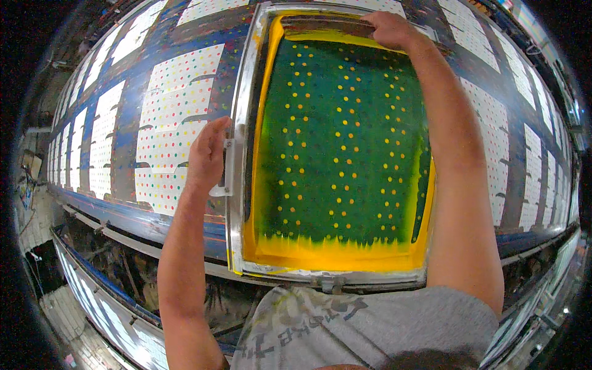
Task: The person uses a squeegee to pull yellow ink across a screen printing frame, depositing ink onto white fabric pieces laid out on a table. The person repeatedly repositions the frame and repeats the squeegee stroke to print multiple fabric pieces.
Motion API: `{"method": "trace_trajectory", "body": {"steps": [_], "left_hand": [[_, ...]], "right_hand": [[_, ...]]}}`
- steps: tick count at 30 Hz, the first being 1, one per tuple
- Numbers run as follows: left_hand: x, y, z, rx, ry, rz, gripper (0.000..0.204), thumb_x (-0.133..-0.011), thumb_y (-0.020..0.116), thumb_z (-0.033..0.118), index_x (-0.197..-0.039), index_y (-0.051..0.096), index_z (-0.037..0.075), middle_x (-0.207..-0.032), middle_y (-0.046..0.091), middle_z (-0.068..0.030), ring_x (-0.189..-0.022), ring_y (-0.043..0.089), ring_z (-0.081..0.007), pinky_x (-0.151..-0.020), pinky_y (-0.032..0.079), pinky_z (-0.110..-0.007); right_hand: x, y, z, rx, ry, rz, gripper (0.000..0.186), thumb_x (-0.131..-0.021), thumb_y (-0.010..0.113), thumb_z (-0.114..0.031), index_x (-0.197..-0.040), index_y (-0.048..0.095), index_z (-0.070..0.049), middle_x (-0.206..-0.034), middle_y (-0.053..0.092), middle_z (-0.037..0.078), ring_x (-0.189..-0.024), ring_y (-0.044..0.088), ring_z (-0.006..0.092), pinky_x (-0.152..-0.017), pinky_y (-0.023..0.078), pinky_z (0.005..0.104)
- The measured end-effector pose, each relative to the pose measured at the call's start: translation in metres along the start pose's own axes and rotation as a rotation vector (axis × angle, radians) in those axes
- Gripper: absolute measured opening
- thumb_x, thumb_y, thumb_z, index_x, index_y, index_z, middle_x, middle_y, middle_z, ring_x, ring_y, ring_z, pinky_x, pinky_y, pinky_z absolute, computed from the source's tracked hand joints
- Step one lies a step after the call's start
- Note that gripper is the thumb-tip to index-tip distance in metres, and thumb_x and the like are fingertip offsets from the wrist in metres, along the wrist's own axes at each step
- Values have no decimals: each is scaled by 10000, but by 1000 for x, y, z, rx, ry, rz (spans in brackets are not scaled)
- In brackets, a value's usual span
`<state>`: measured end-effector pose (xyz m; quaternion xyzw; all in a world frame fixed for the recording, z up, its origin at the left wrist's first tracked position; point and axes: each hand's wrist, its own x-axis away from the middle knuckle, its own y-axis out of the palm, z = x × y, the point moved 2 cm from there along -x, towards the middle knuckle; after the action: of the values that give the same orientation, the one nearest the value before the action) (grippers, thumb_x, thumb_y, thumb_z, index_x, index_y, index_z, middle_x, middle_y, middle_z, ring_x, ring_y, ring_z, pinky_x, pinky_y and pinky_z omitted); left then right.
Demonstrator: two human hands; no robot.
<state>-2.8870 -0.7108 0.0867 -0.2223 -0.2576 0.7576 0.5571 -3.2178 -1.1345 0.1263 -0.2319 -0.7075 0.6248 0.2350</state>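
A screen-printing frame (237, 203) with silvery metal sides lies before me. Its green mesh (320, 135) carries columns of small yellow and orange dots. Yellow ink (333, 253) pools in a thick band along the near end and runs up the left side. At the far end lies a long squeegee (327, 26), streaked with ink. My right hand (391, 31) reaches across the mesh and is closed on the squeegee's right part. My left hand (209, 154) grips the frame's left side, beside a pale bracket (229, 166); its fingertips are partly hidden.
On both sides the long dark printing table (126, 151) holds rows of white sheets (179, 123) with coloured dots. A rail (135, 246) runs along the near table edge. A small metal clamp (332, 283) sits at the frame's near end, close to my grey shirt.
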Motion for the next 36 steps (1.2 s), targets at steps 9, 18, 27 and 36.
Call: {"method": "trace_trajectory", "body": {"steps": [9, 18, 27, 36], "left_hand": [[-9, 3, -21, -5, 95, -2, 307, -1106, 547, 69, -1384, 677, 48, -1321, 755, -155, -1238, 710, -283, -1083, 530, -408], [-21, 14, -49, 56, 244, 49, 288, -1102, 579, 130, -1353, 694, 50, -1299, 755, -172, -1225, 715, -316, -1076, 533, -416], [-16, 13, -29, 61, 188, 73, 281, -1085, 585, 120, -1323, 716, 48, -1237, 776, -188, -1179, 736, -336, -1022, 560, -427], [-54, 27, -86, 156, 245, 67, 328, -1073, 609, 171, -1374, 675, 58, -1276, 754, -215, -1199, 710, -404, -1019, 556, -482]], "right_hand": [[155, -4, -134, -12, -16, 10, 479, -830, 654, -149, -1296, 751, -202, -1178, 778, 175, -1120, 742, 406, -972, 599, 560], [310, 1, -284, -99, 87, -15, 401, -844, 630, -90, -1192, 778, -222, -1063, 772, 117, -1057, 744, 376, -919, 602, 526], [413, 11, -383, -103, 120, 44, 346, -856, 660, -86, -1173, 777, -165, -1025, 745, 102, -1033, 725, 356, -926, 572, 516], [444, 24, -397, -63, 27, -127, 666, -755, 736, 10, -1406, 616, -59, -1318, 649, 187, -1232, 615, 401, -1120, 489, 501]]}}
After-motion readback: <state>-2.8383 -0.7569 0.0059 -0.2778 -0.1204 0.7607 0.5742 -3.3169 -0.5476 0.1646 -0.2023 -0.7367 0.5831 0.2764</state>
